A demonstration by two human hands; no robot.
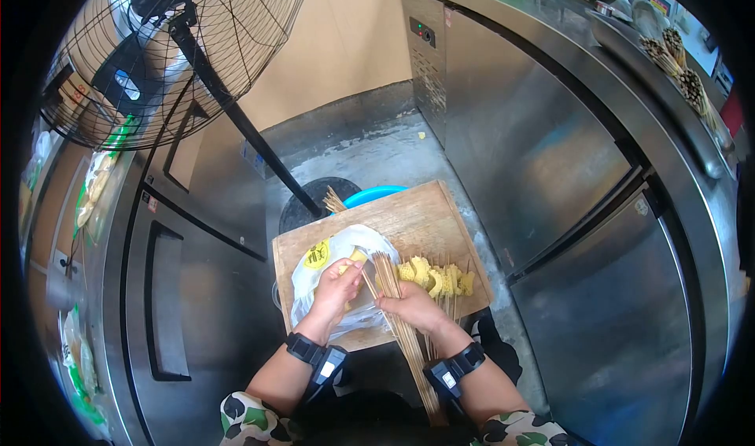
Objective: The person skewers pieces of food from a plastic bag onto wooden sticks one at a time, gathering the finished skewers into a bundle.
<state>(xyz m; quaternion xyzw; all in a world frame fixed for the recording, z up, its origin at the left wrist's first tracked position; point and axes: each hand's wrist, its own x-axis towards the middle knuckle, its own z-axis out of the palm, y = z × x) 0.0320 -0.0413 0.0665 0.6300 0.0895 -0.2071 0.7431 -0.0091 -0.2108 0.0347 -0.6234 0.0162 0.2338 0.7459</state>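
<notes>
My right hand [414, 305] is wrapped round a thick bundle of bamboo skewers [406, 340], which runs down toward my lap. My left hand [336, 287] pinches a pale yellow food piece [359, 256], close beside the tips of the bundle. One skewer slants apart from the bundle between the two hands. Beneath my left hand a white plastic bag [306, 278] with a yellow label lies on a wooden board [413, 230]. To the right of the bundle, spongy yellow food pieces on skewers [440, 277] lie in a row on the board.
Behind the board show a blue basin [376, 194] and more skewers [334, 201]. A standing fan [177, 45] rises at left, its pole reaching down near the board. Steel cabinets [535, 131] flank both sides. Skewer bundles [683, 76] lie on the right counter.
</notes>
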